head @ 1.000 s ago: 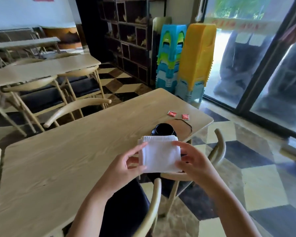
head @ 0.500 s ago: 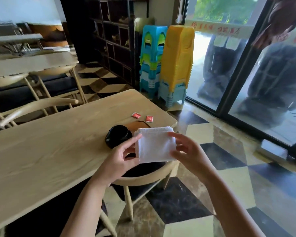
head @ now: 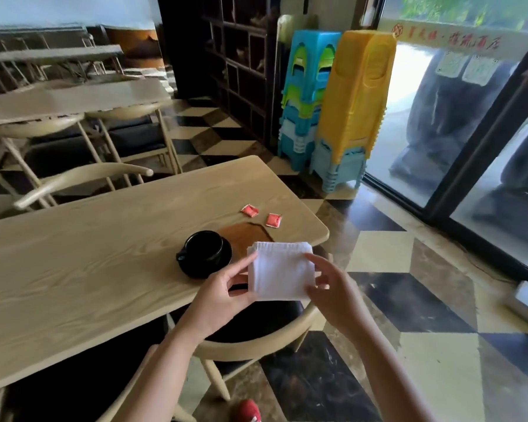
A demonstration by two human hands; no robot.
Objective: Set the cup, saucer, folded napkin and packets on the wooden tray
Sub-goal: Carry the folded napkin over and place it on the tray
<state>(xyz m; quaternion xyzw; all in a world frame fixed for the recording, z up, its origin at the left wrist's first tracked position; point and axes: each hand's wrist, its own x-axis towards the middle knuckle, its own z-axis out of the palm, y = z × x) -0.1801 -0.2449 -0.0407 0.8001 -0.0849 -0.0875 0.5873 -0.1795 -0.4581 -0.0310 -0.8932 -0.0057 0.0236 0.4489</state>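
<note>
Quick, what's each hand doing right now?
Left hand: pinching the folded napkin at its left edge.
Right hand: pinching the napkin's right edge.

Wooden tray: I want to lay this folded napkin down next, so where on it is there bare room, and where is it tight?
The wooden tray shows bare between the black cup on its saucer and the two red packets lying just beyond it. Its near part is hidden behind the napkin, held by the left hand and right hand. Tightest beside the saucer.
</note>
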